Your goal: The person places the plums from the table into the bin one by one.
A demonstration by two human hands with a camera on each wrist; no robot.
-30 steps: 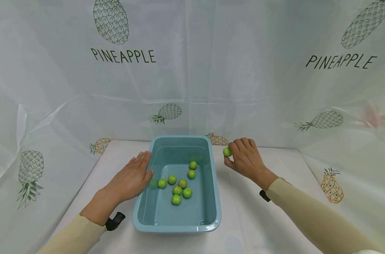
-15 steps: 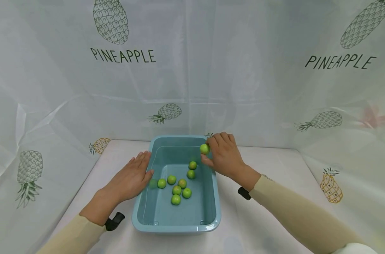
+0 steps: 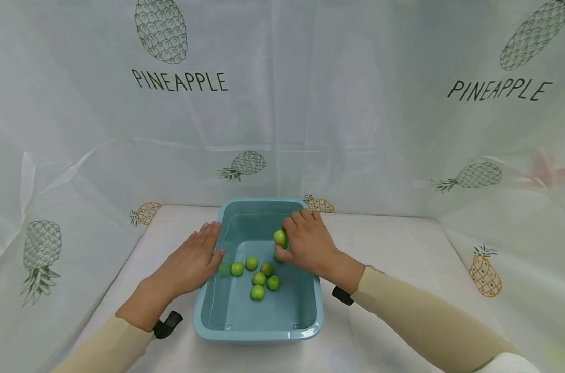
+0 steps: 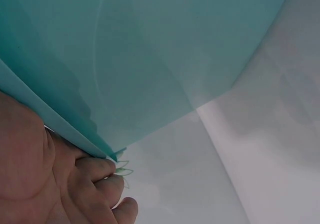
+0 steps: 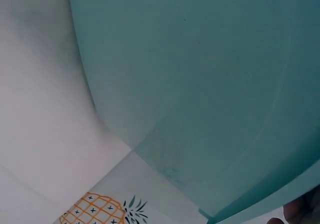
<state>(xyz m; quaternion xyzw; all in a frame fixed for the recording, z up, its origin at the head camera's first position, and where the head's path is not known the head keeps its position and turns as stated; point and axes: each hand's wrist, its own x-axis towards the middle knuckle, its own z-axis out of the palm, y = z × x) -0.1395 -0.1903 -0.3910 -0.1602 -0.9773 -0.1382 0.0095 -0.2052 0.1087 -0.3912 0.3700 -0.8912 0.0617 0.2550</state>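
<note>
A blue-green plastic basin (image 3: 258, 335) stands on the table with several small round green fruits (image 3: 257, 292) lying loose on its floor. My right hand (image 3: 310, 243) is over the basin's right side and pinches one green fruit (image 3: 280, 238) between thumb and fingers. The fruits below this hand are mostly hidden by it. My left hand (image 3: 186, 264) rests along the basin's left rim, its fingers straight and together. In the left wrist view, that hand (image 4: 65, 179) lies against the rim. Only fingertips (image 5: 302, 209) of my right hand show in the right wrist view.
The table (image 3: 385, 248) has a pale cover. Behind it and at its sides hangs a whitish sheet (image 3: 357, 114) printed with pineapples and lettering. Both wrists wear black bands (image 3: 168, 325).
My right hand has carried the green fruit leftward from beyond the basin's right rim, over that rim and into the space above the basin. My left hand has stayed on the left rim.
</note>
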